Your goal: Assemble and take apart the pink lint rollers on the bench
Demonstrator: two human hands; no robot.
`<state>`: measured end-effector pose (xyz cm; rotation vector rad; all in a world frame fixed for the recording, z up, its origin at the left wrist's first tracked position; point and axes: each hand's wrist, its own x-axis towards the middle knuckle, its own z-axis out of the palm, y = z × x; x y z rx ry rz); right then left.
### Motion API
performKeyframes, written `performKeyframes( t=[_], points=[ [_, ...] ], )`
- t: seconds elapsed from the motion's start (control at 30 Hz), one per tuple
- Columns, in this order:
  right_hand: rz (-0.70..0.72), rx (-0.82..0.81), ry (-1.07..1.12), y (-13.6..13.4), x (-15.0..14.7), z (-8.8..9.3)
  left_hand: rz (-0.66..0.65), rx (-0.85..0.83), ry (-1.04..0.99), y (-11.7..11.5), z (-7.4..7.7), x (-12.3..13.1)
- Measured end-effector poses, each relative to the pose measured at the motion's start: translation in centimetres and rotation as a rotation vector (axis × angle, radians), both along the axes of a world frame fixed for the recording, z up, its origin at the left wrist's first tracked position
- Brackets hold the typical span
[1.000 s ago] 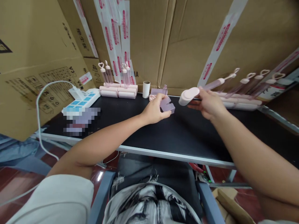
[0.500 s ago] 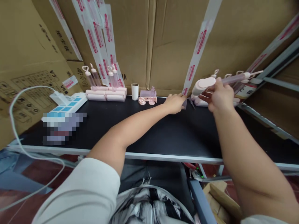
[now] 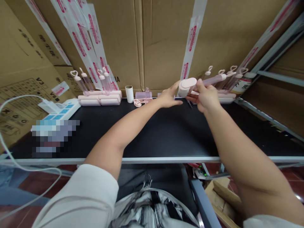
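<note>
Pink case (image 3: 186, 86) lies between fingers of left hand (image 3: 168, 97) and right hand (image 3: 209, 97)

A power strip (image 3: 64, 110) with a white cable (image 3: 35, 169) sits on the black counter (image 3: 171, 136) before taped cardboard panels (image 3: 163, 44); below lies an open carton (image 3: 219, 191).

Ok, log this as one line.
right hand: holds pink case and tube | left hand: open beside pink case | table: white cylinder, power strip
</note>
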<state>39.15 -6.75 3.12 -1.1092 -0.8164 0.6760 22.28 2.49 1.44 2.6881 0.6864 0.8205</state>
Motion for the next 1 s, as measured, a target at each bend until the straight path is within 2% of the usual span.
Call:
performKeyframes(
  t=[0.1, 0.17, 0.23, 0.4, 0.47, 0.57, 0.7, 0.83, 0.93, 1.0],
  points=[
    [0.265, -0.052, 0.008, -1.9, -3.0, 0.2, -0.069, -0.072, -0.367, -2.1, 0.1, -2.1],
    [0.489, -0.119, -0.005, -3.1, -4.8, 0.3, -0.065, -0.125, -0.53, -3.6, 0.5, -4.6],
    [0.607, -0.166, -0.009, -4.0, -5.9, 0.5, -0.051, -0.177, -0.633, -5.2, 1.2, -8.0],
    [0.611, -0.131, -0.074, -4.3, -6.1, 0.5, 0.073, -0.432, -0.656, -8.6, 2.9, -15.9],
    [0.655, -0.105, -0.172, -4.4, -6.1, 0.0, 0.099, -0.508, -0.657, -9.2, 2.8, -17.6],
    [0.718, -0.055, -0.311, -4.5, -6.5, -0.9, 0.11, -0.618, -0.671, -9.2, 1.8, -18.2],
    [0.611, 0.11, -0.354, -4.8, -7.3, -1.5, 0.143, -0.699, -0.794, -9.3, 1.3, -17.5],
    [0.374, 0.223, -0.493, -5.8, -7.9, -1.5, 0.172, -0.641, -0.899, -10.7, 2.4, -16.9],
    [0.215, 0.231, -0.607, -6.6, -8.0, -1.5, 0.147, -0.67, -0.93, -11.2, 3.2, -16.9],
    [0.13, 0.252, -0.665, -7.0, -7.7, -1.5, 0.163, -0.708, -0.976, -10.8, 3.4, -17.3]
  ],
)
